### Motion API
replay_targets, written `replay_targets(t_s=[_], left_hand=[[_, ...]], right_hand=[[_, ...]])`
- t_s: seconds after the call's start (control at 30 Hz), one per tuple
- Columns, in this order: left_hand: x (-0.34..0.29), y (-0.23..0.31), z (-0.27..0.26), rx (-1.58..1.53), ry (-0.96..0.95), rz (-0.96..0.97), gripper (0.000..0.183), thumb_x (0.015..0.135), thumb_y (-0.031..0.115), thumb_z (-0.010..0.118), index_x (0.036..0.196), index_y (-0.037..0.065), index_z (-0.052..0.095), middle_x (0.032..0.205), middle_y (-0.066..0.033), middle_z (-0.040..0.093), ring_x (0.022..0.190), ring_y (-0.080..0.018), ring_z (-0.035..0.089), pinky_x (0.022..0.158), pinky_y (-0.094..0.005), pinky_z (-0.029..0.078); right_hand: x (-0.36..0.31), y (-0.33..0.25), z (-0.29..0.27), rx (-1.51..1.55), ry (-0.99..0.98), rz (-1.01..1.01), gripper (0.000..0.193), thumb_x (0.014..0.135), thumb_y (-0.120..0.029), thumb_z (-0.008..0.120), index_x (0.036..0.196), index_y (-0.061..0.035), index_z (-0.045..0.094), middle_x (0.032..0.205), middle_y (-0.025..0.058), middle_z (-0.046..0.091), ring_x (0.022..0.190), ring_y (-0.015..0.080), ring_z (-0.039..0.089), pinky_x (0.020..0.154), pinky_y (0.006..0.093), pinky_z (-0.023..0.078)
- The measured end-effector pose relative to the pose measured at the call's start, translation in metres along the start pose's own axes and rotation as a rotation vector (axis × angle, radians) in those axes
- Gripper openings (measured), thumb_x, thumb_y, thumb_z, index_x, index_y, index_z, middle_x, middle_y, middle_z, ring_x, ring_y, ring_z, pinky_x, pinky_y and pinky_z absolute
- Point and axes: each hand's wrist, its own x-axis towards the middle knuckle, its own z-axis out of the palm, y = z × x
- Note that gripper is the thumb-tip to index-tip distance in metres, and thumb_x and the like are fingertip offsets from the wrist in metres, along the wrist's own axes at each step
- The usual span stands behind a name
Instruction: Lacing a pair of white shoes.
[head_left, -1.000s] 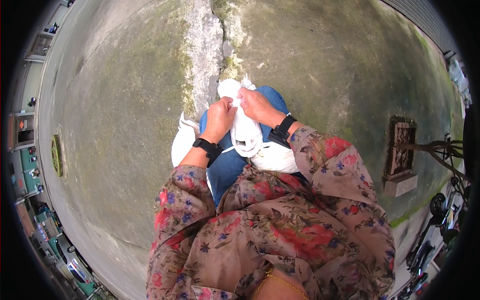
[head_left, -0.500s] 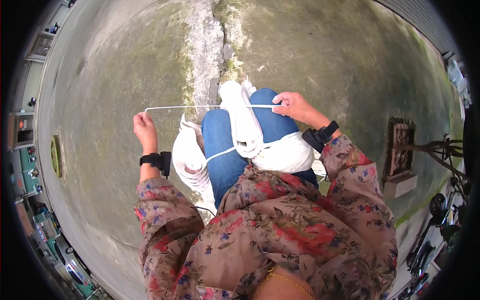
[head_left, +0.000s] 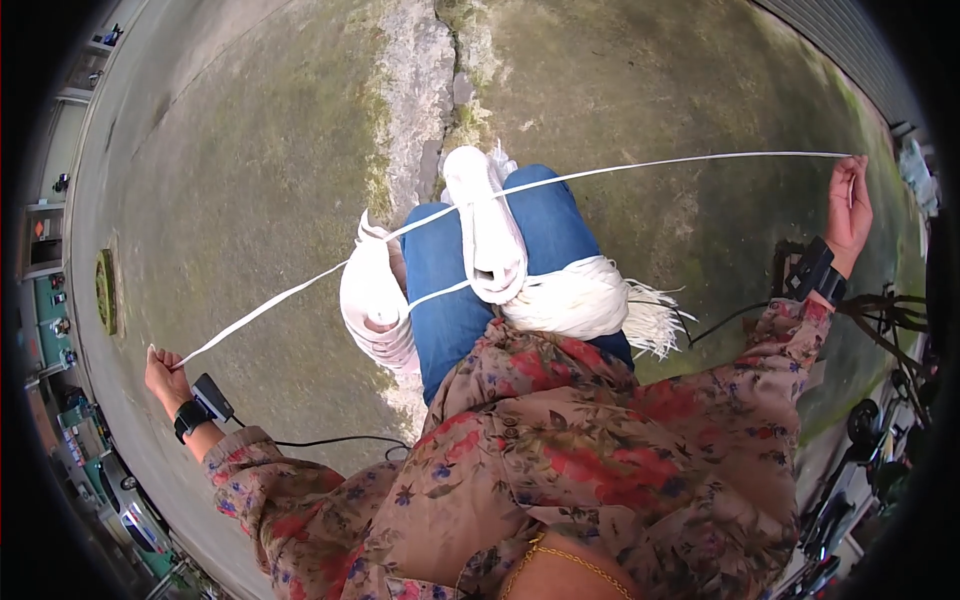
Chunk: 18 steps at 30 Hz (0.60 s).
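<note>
A long, thin white strip (head_left: 640, 166) stretches between my two hands, passing over my knees and across a white rolled bundle (head_left: 485, 225). Far out to the left, my left hand (head_left: 168, 376) pinches one end. My right hand (head_left: 848, 212), raised wide at the right, has its fingers closed on the other end. The rolled bundle lies lengthwise between my thighs in blue trousers. A hank of white strips (head_left: 572, 300) rests over my right thigh, its loose ends fanning outward. Beside my left leg is a white, folded, cloth-like heap (head_left: 374, 295); a second white strip (head_left: 440, 294) crosses my left thigh.
Mossy concrete ground (head_left: 620, 100) spreads around me, with a crack (head_left: 450, 105) running away ahead. Black cables (head_left: 340, 441) hang from the wrist devices. At the right rim are a bare-branched plant (head_left: 890, 310) and parked motorbikes (head_left: 865, 425); a car (head_left: 135, 500) stands at the left rim.
My hands have moved far apart, the left outward and nearer my body, the right outward and up. The strip between them now spans much longer. More of the hank's loose ends show.
</note>
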Motion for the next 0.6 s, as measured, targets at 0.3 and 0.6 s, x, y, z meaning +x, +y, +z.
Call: replay_targets(t_s=[0.3,0.6], left_hand=[[-0.209,-0.123,0.325,0.475,-0.811,-0.287,0.014,0.084,0.006,0.051,0.097,0.0,0.052,0.081,-0.0061,0.06,0.067,-0.0123,0.059,0.062,-0.0234,0.049],[-0.294,-0.19,0.42,0.47,-1.059,-0.577,0.017,0.088,0.011,0.045,0.097,-0.003,0.046,0.09,-0.0121,0.057,0.081,-0.0161,0.058,0.072,-0.0276,0.049]], right_hand=[[-0.068,0.225,0.026,-1.385,-0.17,0.58,0.021,0.085,-0.017,0.054,0.088,0.0035,0.06,0.082,0.0078,0.061,0.075,0.018,0.058,0.066,0.0236,0.045],[-0.143,0.334,0.013,-1.721,-0.886,0.473,0.017,0.081,-0.01,0.048,0.075,0.0033,0.055,0.071,0.0203,0.056,0.071,0.0373,0.054,0.062,0.0439,0.042]])
